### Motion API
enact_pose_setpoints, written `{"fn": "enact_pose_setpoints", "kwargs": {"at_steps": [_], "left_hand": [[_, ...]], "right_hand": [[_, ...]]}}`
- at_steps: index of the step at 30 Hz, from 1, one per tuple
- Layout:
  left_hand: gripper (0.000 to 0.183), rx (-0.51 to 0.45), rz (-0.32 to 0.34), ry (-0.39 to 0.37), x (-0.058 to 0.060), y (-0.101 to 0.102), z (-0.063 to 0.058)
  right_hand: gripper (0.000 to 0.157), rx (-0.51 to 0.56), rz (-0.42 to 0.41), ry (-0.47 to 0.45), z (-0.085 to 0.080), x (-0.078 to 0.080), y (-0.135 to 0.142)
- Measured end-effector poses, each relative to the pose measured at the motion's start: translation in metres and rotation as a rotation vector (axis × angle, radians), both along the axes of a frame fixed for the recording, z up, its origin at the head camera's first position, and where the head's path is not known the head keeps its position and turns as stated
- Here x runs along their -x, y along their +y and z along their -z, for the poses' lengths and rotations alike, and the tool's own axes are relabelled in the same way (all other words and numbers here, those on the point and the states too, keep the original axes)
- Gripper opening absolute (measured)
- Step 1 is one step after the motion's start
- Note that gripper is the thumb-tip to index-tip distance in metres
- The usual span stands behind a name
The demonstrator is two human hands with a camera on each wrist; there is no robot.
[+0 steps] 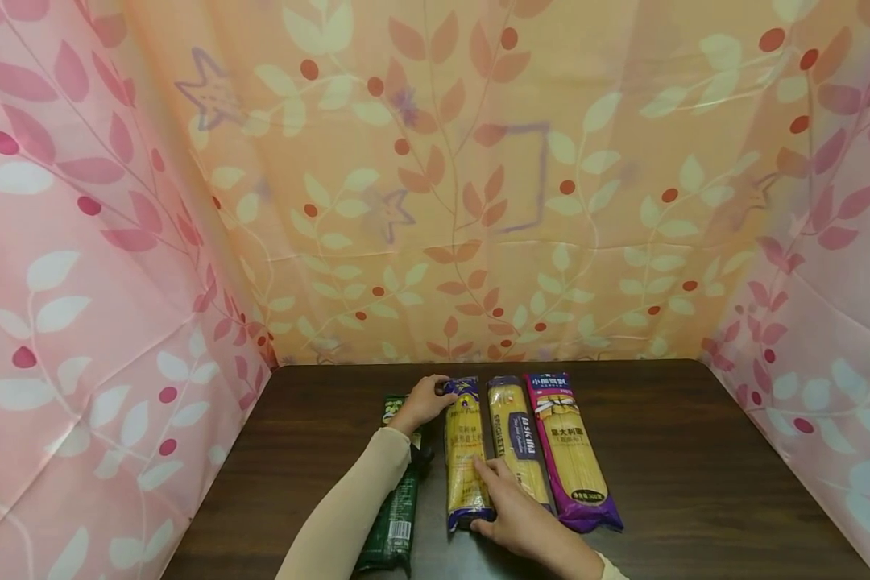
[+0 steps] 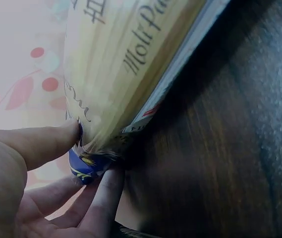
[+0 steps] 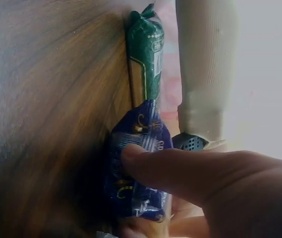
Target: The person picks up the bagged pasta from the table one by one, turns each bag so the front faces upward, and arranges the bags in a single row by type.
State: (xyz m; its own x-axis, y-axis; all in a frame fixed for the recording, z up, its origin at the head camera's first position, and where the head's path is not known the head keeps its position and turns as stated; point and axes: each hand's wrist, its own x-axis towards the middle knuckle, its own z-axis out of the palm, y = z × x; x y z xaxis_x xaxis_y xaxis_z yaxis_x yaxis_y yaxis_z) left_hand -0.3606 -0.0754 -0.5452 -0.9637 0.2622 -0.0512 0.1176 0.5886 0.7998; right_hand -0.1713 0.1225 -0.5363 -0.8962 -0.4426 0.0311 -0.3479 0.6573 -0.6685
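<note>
A clear spaghetti pack with dark blue ends (image 1: 466,451) lies lengthwise between my two hands. At its far end my left hand (image 1: 422,404) grips the blue tip; the left wrist view shows the thumb on one side of the spaghetti pack (image 2: 126,84) and fingers under the tip. My right hand (image 1: 516,509) holds the near end, its thumb pressed on the blue wrapper (image 3: 136,124) and its fingers along the right side. Just right of it lies a second spaghetti pack with a dark label (image 1: 524,435), partly covered by the right hand.
Under the left forearm lies a green pack (image 1: 399,515), partly hidden by the sleeve. A pink and purple pasta pack (image 1: 571,451) is the rightmost of the row. All rest on a dark wooden table (image 1: 696,467) with patterned curtains (image 1: 478,201) behind and at both sides.
</note>
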Motion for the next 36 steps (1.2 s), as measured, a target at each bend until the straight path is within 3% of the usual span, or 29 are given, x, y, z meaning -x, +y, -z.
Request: {"fn": "enact_pose_setpoints", "kwargs": {"at_steps": [14,22,29,36], "left_hand": [[0.055,-0.005,-0.010,0.013,-0.001,0.000,0.001],[0.055,0.042,0.048,0.065,-0.004,-0.006,-0.005],[0.047,0.179,0.111,0.132,-0.006,-0.023,-0.017],[0.049,0.284,0.167,0.169,-0.012,-0.046,-0.018]], "right_hand": [[0.099,-0.091,0.005,-0.015,-0.003,-0.003,-0.004],[0.095,-0.080,0.017,-0.037,-0.006,-0.004,-0.005],[0.085,-0.136,-0.003,0.073,-0.011,-0.008,-0.008],[0.075,-0.147,-0.086,0.182,-0.010,-0.012,-0.016]]}}
